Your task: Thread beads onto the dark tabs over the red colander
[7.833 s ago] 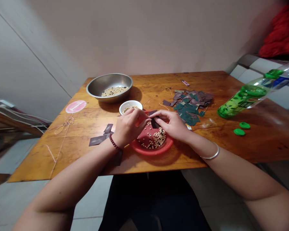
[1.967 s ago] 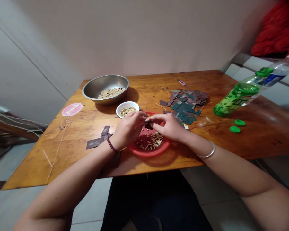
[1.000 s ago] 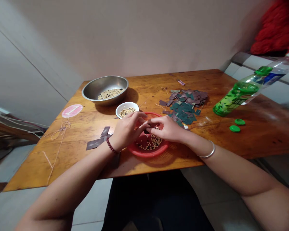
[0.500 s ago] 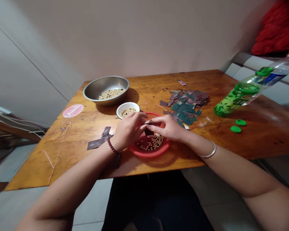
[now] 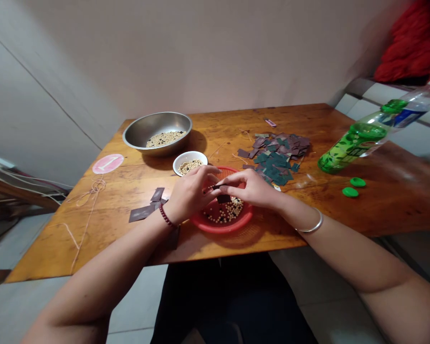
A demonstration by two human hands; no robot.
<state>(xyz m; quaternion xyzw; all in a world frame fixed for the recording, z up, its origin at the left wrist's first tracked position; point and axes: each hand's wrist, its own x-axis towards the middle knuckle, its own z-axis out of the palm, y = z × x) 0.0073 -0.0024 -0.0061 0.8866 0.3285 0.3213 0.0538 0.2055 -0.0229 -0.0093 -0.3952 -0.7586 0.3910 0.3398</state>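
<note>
Shifted, baring more of dark piece (image 5: 224, 198) than a second ago, just below fingertips (image 5: 223, 181). Clamped on it with right hand (image 5: 253, 189); cannot tell for left hand (image 5: 189, 193).

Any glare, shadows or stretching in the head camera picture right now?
Head view: speckled shadow beneath the red basket; darker shadow right of the steel bowl; hazy sheen on the table near the green caps; green bottle seemingly stretched toward the right edge.
</note>
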